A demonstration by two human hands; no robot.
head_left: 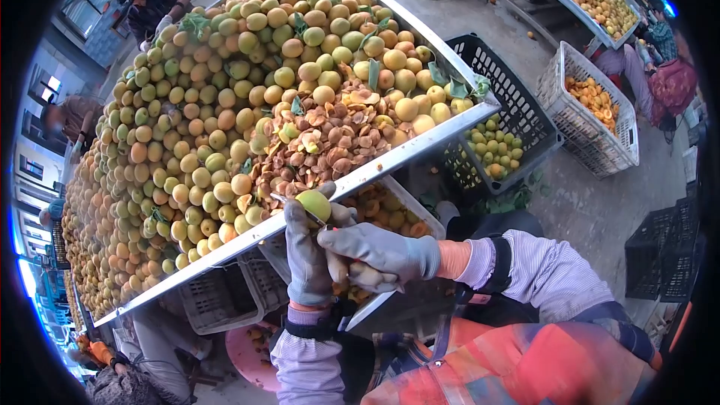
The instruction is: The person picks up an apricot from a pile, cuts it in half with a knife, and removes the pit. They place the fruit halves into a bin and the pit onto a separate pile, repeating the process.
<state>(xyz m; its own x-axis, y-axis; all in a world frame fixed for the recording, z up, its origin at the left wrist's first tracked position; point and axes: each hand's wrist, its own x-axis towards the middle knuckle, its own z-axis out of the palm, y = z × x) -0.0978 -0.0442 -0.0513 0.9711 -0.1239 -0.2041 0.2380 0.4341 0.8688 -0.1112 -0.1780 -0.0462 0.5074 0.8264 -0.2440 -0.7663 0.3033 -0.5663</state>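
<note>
My left hand (pixel 309 255), in a grey glove, is closed around a green-yellow apricot (pixel 315 204) just below the metal edge of the big sorting table (pixel 390 163). My right hand (pixel 375 251), also gloved in grey, presses against the left hand and the fruit; a thin blade seems to show near the fruit, but I cannot tell for sure. Heaped on the table are several apricots (pixel 225 105), and a pile of brown pits and halves (pixel 330 139) lies near the edge in front of me.
Below my hands stands a white crate of cut fruit (pixel 390 210). A black crate of green apricots (pixel 495 142) and a white crate of orange halves (pixel 596 105) stand on the concrete floor at right. Other people work around the table at far left and right.
</note>
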